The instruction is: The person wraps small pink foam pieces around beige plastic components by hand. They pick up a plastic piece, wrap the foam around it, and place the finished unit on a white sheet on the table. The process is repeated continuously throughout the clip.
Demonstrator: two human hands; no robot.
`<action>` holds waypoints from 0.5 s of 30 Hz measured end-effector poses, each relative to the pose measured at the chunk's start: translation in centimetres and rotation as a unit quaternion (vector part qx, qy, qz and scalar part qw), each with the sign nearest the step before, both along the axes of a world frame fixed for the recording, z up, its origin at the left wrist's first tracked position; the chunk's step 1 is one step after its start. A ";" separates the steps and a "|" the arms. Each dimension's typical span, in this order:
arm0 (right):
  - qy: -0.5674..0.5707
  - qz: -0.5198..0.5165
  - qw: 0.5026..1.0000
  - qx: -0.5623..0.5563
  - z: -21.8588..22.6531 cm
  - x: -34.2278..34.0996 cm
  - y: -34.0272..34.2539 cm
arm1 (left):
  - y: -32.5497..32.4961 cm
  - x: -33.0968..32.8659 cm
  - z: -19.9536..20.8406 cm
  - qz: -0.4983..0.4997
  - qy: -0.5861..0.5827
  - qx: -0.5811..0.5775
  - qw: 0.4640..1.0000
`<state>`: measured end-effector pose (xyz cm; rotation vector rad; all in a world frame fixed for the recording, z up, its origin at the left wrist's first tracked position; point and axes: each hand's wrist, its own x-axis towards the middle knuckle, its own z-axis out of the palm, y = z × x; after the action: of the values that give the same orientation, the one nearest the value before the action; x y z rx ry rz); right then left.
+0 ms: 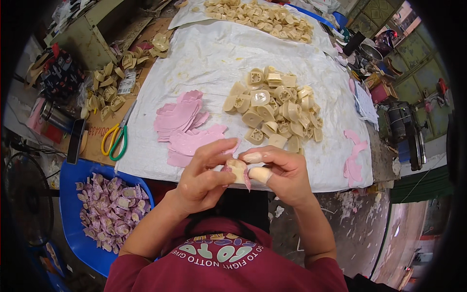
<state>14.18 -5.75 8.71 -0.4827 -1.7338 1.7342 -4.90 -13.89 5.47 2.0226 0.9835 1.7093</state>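
Close in front of my chest, both hands hold one small cream moulded piece, shaped like a shoe heel (pixel 239 171), with a pink sheet partly around it. My left hand (pixel 206 174) grips it from the left with thumb and fingers. From the right, my right hand (pixel 287 176) pinches it; pale covers wrap its thumb and forefinger. Just beyond my left hand lies a stack of cut pink sheets (pixel 180 121). Past my right hand is a heap of beige heel-shaped pieces (pixel 275 109), some showing small holes.
White sheeting (pixel 204 58) covers the table. More beige pieces (pixel 262 19) lie at its far end, pink scraps (pixel 354 158) at right. Yellow-and-green-handled scissors (pixel 116 138) and a phone (pixel 75 141) sit left. A blue plastic container (pixel 68 204) below holds several purple-pink covered pieces (pixel 112 209).
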 end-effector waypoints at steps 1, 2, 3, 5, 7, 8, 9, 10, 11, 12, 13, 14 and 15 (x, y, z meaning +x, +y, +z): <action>-0.038 0.018 0.999 0.020 0.6 0.2 0.3 | -0.1 0.0 0.1 -0.005 0.009 -0.002 1.000; -0.059 0.030 0.997 0.027 1.4 0.2 0.3 | -0.2 -0.1 0.1 -0.018 -0.005 -0.013 1.000; -0.080 0.043 0.995 0.035 2.3 0.2 0.2 | -0.4 -0.3 0.1 -0.030 -0.018 -0.025 0.999; -0.106 0.066 0.991 0.043 2.6 0.3 0.5 | -0.6 -0.3 0.1 -0.042 -0.028 -0.033 0.998; -0.118 0.083 0.988 0.047 2.5 0.5 0.8 | -0.7 -0.3 0.3 -0.046 -0.024 -0.022 0.998; -0.125 0.074 0.987 0.063 2.5 0.4 0.8 | -0.6 -0.3 0.3 -0.040 -0.013 -0.022 0.999; -0.132 0.067 0.986 0.077 2.5 0.3 0.5 | -0.6 -0.4 0.2 -0.033 -0.003 -0.025 0.999; -0.138 0.059 0.984 0.090 2.5 0.1 0.3 | -0.6 -0.5 0.2 -0.026 0.008 -0.027 0.999; -0.162 0.050 0.977 0.127 2.6 -0.1 0.1 | -0.7 -0.6 0.2 -0.018 0.035 -0.031 0.999; -0.187 0.038 0.968 0.164 2.9 -0.4 0.0 | -0.7 -0.6 0.4 -0.011 0.062 -0.035 0.997; -0.212 0.027 0.956 0.200 3.0 -0.6 -0.2 | -0.7 -0.5 0.5 -0.005 0.089 -0.038 0.995; -0.200 0.030 0.964 0.173 2.5 -0.7 -0.2 | -0.9 -0.5 0.3 -0.003 0.071 -0.057 0.996; -0.188 0.031 0.970 0.151 1.9 -0.8 -0.1 | -1.0 -0.5 0.1 -0.001 0.054 -0.071 0.996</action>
<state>13.36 -5.81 10.59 -0.6564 -2.2558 1.4471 -5.39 -14.92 5.57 2.0410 1.1044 1.4961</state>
